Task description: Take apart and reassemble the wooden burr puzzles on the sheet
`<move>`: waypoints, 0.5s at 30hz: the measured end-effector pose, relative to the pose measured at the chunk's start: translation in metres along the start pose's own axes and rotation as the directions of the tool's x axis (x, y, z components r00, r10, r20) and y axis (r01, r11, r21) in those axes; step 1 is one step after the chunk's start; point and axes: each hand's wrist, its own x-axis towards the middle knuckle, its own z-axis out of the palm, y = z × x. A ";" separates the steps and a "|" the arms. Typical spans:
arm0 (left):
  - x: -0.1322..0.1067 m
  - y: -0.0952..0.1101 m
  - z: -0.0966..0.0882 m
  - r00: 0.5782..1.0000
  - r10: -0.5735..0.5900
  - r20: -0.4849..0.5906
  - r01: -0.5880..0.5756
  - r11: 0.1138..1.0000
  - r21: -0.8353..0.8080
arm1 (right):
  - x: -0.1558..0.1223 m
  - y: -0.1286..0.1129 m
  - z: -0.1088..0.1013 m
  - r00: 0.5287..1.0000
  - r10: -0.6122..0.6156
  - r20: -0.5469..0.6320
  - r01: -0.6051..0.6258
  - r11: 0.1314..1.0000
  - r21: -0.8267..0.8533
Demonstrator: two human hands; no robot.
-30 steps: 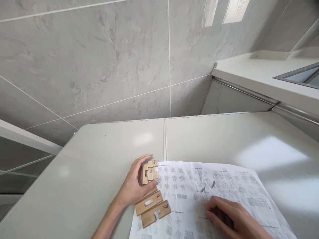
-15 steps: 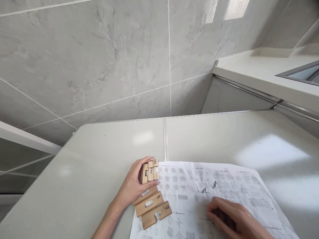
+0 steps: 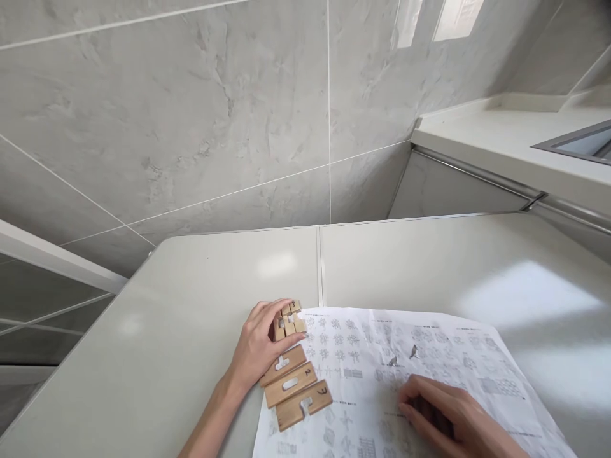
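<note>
My left hand [image 3: 258,343] is closed around a small cluster of notched wooden puzzle pieces [image 3: 289,323], thumb on the near side and fingers on the far side. One piece bears a "3". Just below it three flat wooden puzzle pieces lie in a slanted row: one with a cut-out [image 3: 282,364] beside my thumb, one with an oval slot marked "2" [image 3: 290,383], and a notched one with a pencilled numeral [image 3: 304,405]. My right hand [image 3: 443,413] rests on the printed sheet [image 3: 367,413], fingers curled in, with nothing visible in them.
The creased sheet carries rows of small puzzle diagrams and has two small dark tears or marks. Under it is a pale glossy table [image 3: 214,318] with a centre seam. Grey tiled wall [image 3: 214,114] stands behind, and a white counter [image 3: 487,133] is at the right.
The cluster in my left hand has tilted and shifted slightly away, uncovering more of the nearest flat piece. The view has shifted a little. My right hand stays curled on the sheet.
</note>
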 end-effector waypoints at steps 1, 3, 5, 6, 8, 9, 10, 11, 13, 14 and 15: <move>0.000 -0.001 0.000 1.000 -0.005 -0.011 0.005 1.000 0.007 | 0.000 0.001 0.001 1.000 0.000 0.002 0.000 1.000 -0.005; -0.001 -0.003 0.000 1.000 -0.013 -0.023 0.013 1.000 0.012 | 0.000 0.003 0.001 0.999 -0.004 0.043 0.005 1.000 -0.013; -0.002 -0.004 -0.002 0.999 -0.025 -0.020 0.025 1.000 0.006 | 0.001 0.004 -0.001 0.997 -0.012 0.075 0.013 1.000 -0.014; -0.003 -0.004 -0.003 0.999 -0.036 -0.017 0.036 0.999 0.001 | 0.002 0.005 -0.002 0.997 -0.016 0.082 0.017 1.000 -0.012; -0.003 -0.003 -0.005 0.998 -0.063 -0.014 0.063 0.998 -0.013 | 0.002 0.004 -0.003 0.997 -0.022 0.078 0.022 1.000 -0.003; -0.003 -0.001 -0.007 0.997 -0.076 -0.013 0.076 0.997 -0.027 | 0.003 0.003 -0.003 0.997 -0.025 0.074 0.025 1.000 0.002; -0.004 0.002 -0.008 0.996 -0.084 -0.015 0.084 0.995 -0.050 | 0.003 0.001 -0.003 0.997 -0.026 0.066 0.026 1.000 0.006; -0.004 0.006 -0.008 0.996 -0.090 -0.019 0.088 0.993 -0.084 | 0.002 -0.001 -0.003 0.998 -0.023 0.055 0.023 1.000 0.010; -0.007 0.020 -0.006 0.995 -0.094 -0.019 0.089 0.978 -0.187 | 0.002 -0.004 -0.004 0.999 -0.018 0.034 0.018 1.000 0.020; -0.010 0.029 -0.003 0.995 -0.099 -0.012 0.093 0.963 -0.253 | 0.002 -0.006 -0.005 0.999 -0.017 0.028 0.017 1.000 0.026; -0.014 0.040 0.001 0.995 -0.101 0.014 0.101 0.941 -0.323 | 0.003 -0.007 -0.006 1.000 -0.017 0.025 0.016 0.999 0.033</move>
